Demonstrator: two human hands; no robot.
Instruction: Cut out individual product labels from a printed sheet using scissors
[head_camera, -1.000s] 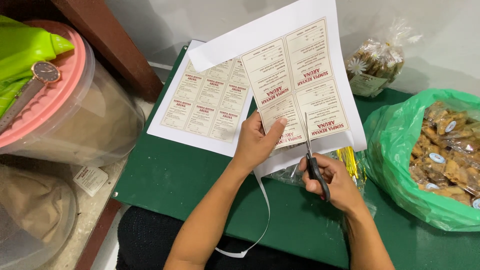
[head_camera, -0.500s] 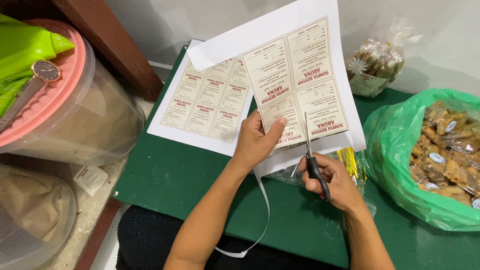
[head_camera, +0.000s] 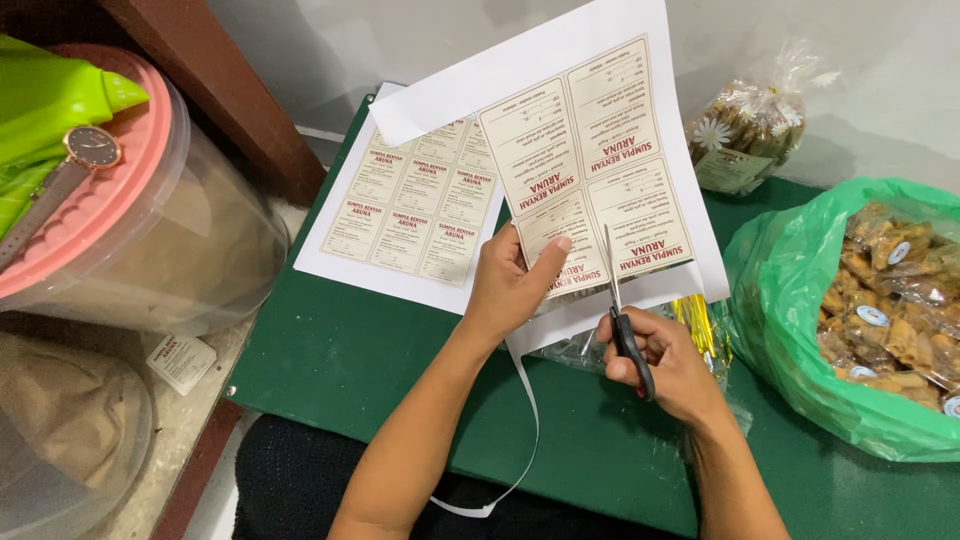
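Gripping the thin, glossy label sheet (head_camera: 590, 170) above the green counter (head_camera: 360, 360), my left hand (head_camera: 510, 290) pinches its edge; my right hand (head_camera: 665, 365) clasps black-handled scissors (head_camera: 622, 310), slim blades slicing the paper.

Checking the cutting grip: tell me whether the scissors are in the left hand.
No, the scissors are in the right hand, while the left hand holds the sheet of labels.

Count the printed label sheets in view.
2. One sheet is held up by the left hand while scissors cut it; another sheet lies flat on the green table. More may be hidden.
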